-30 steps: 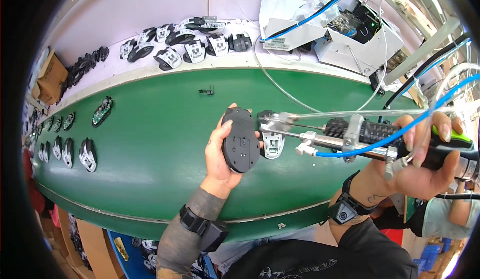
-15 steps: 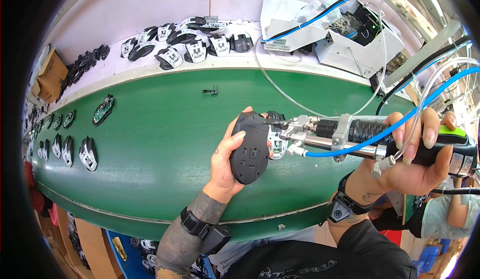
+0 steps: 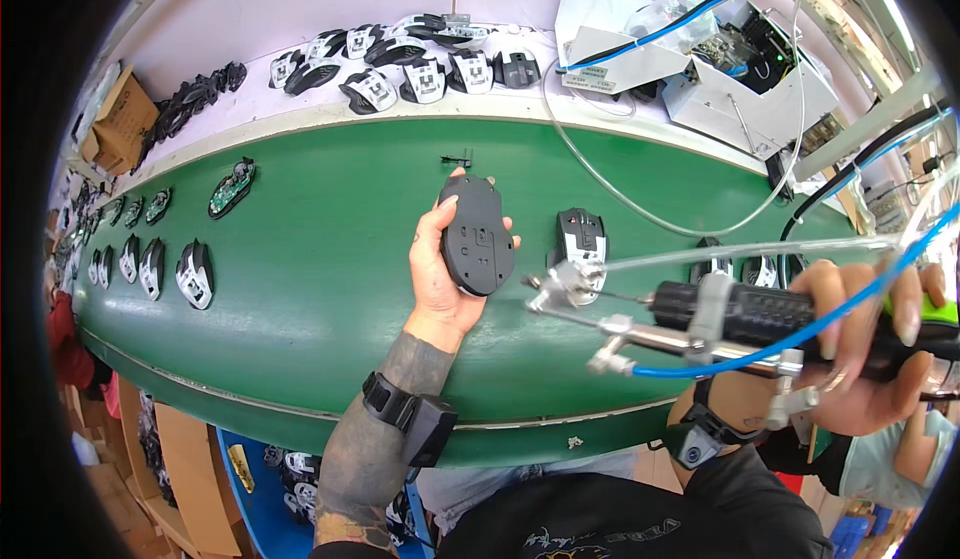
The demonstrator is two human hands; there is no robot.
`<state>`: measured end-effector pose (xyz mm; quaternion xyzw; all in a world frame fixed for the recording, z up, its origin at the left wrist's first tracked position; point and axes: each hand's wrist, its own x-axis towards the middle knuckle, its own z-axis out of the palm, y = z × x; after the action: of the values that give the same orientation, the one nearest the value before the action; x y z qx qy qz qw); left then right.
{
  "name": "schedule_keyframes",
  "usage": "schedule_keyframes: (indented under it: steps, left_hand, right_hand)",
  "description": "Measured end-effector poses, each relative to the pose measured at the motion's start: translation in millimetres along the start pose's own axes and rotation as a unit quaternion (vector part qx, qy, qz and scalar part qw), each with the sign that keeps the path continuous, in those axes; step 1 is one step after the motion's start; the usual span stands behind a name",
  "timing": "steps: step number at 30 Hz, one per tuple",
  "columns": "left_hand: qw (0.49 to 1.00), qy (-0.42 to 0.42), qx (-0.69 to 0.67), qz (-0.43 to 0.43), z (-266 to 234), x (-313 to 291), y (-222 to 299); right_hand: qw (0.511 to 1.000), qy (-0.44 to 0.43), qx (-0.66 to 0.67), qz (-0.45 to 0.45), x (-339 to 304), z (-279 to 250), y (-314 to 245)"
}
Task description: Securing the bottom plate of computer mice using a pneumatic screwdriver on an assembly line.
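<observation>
My left hand (image 3: 440,269) grips a black computer mouse (image 3: 480,241), its underside with small holes turned up. It is held above the green work surface (image 3: 340,339). Over to the right, my right hand (image 3: 875,334) is wrapped round a black power screwdriver (image 3: 740,309) with a metal fitting and a blue air hose (image 3: 760,364). The driver's tip points left, apart from the mouse, and is slightly blurred. Behind the tip lies a black and white mouse (image 3: 582,244) on the surface. A small black part (image 3: 458,160) sits just beyond my left hand.
Several partly built mice (image 3: 195,274) and a green circuit board (image 3: 232,189) lie at left. More mouse shells (image 3: 423,81) line the white shelf, beside a white machine (image 3: 745,109). A clear tube loops across the right. Below the edge stands a blue bin (image 3: 250,499). Another person's arm (image 3: 915,449) shows at lower right.
The screwdriver has moved off the held mouse, down and to the right. My left hand has raised the mouse a little and turned it more upright. The whole view has shifted slightly.
</observation>
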<state>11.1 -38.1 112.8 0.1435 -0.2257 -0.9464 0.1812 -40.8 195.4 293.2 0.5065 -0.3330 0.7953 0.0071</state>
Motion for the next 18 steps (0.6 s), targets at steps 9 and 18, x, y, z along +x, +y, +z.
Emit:
schedule_keyframes:
  steps: [9, 18]
  left_hand:
    - [0.998, -0.068, 0.001, 0.010, 2.6, -3.7, 2.3]
    - [0.996, -0.084, -0.023, 0.003, 5.6, -9.6, 4.1]
  right_hand:
    - [0.999, 0.021, 0.032, 0.025, -2.5, 21.5, 24.7]
    - [0.999, 0.019, 0.036, 0.022, -3.6, 25.3, 29.9]
